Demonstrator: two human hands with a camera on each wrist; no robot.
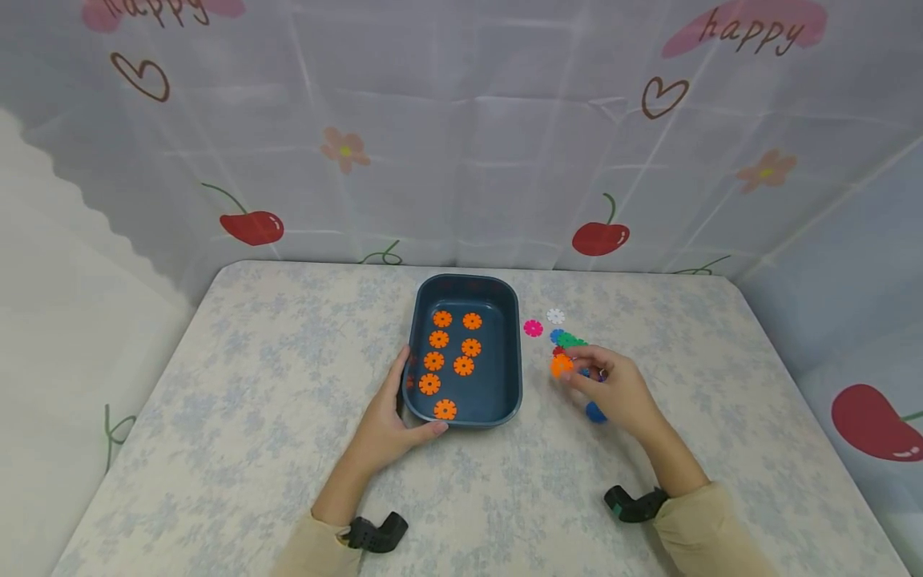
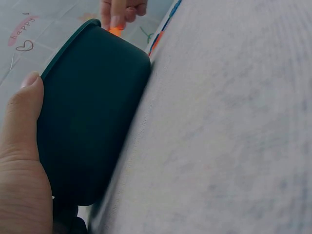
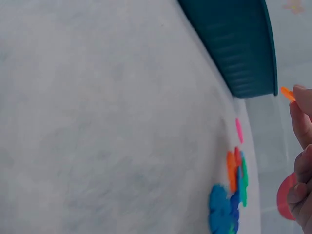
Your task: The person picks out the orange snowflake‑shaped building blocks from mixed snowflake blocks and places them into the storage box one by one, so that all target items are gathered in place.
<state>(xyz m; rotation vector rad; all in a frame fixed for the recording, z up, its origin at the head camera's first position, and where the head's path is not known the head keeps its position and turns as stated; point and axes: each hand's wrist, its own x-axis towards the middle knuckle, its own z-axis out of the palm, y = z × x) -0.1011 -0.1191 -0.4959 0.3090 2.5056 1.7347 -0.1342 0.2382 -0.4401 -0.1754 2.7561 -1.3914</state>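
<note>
A dark blue rectangular tray lies on the table, with two columns of orange flower-shaped discs inside. My left hand holds its near left corner, the thumb along the near rim and the fingers at the left side. To the right of the tray, my right hand pinches an orange flower-shaped disc between thumb and fingers. The right wrist view shows this disc raised off the table. Below and beside that hand lies a group of coloured discs, including a green one; the hand partly covers them.
A pink disc and a white disc lie near the tray's right side. One blue disc sits nearer the front. A printed curtain hangs behind the table.
</note>
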